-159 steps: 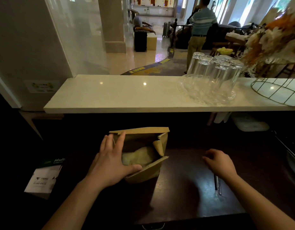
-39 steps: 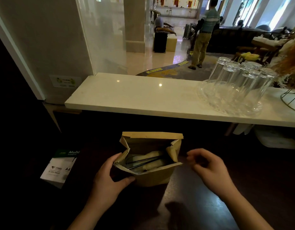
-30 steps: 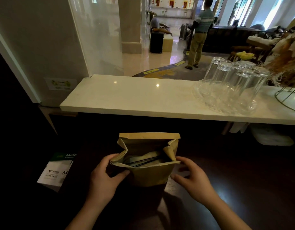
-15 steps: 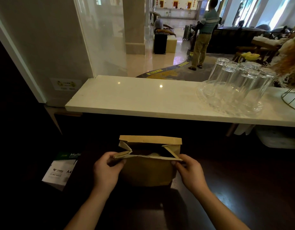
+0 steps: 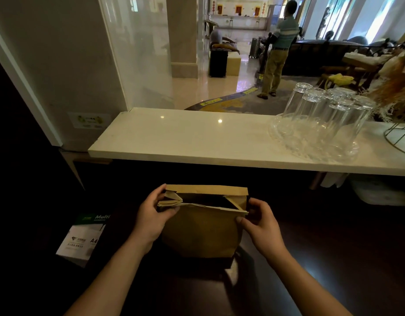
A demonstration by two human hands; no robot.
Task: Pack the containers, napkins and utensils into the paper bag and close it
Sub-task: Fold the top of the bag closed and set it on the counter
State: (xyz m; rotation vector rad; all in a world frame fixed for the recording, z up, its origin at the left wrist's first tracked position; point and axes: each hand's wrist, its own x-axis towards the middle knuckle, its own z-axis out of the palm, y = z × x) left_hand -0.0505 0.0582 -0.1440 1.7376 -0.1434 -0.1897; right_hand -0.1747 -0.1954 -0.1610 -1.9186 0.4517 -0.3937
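A brown paper bag [image 5: 200, 231] stands upright on the dark table [image 5: 322, 258] in front of me. Its mouth is narrowed to a dark slit, with the near and far top edges close together. My left hand [image 5: 151, 216] pinches the folded left corner of the bag's top. My right hand [image 5: 259, 222] grips the right corner, thumb on the near face. The containers, napkins and utensils are hidden inside the bag.
A white marble counter [image 5: 197, 142] runs across behind the bag, with several upturned glasses [image 5: 322, 124] at its right and a wire basket [image 5: 400, 140] at the far right. A pack of A4 paper [image 5: 83, 238] lies to the left. A person [image 5: 277, 49] stands in the lobby beyond.
The right hand left the table, put the utensils in the bag, then came to its right corner. Both hands pressed the open mouth nearly flat; the utensils and napkin inside no longer show.
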